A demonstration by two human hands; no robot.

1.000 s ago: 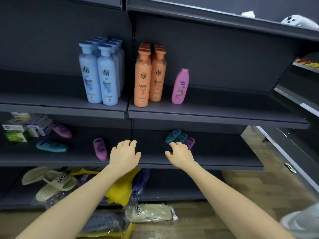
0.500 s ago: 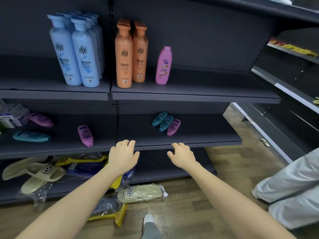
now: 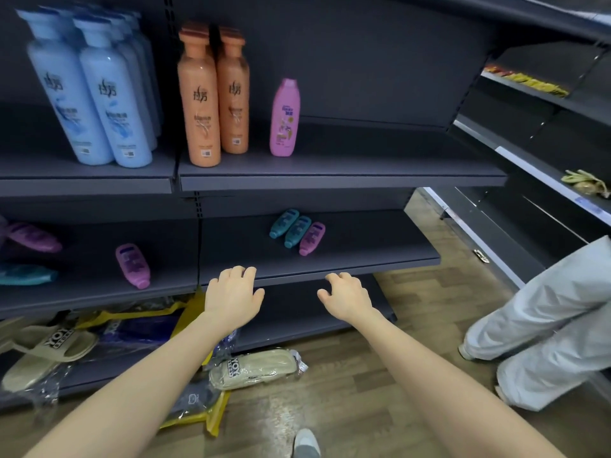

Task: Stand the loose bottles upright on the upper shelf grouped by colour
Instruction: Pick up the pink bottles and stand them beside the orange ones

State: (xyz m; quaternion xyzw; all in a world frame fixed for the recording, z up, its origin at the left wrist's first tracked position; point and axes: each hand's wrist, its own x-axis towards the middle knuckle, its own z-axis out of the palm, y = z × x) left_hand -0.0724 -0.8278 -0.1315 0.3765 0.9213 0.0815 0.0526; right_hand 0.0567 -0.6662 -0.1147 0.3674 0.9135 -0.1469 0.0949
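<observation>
Shop shelving faces us. Nearest, our left hand point(image 3: 233, 294) and right hand point(image 3: 347, 297) hover at the front edge of the middle shelf point(image 3: 380, 259), fingers loosely curled and grasping nothing, poised, we judge, to reach in. Beyond them, two teal bottles point(image 3: 285, 223) and a purple bottle point(image 3: 312, 238) lie flat together. Farthest, the upper shelf point(image 3: 380, 166) carries one upright pink bottle point(image 3: 285, 119), with space beside it.

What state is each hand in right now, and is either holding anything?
Left hand: open, fingers relaxed, holding nothing.
Right hand: open, fingers loosely curled, holding nothing.
</observation>
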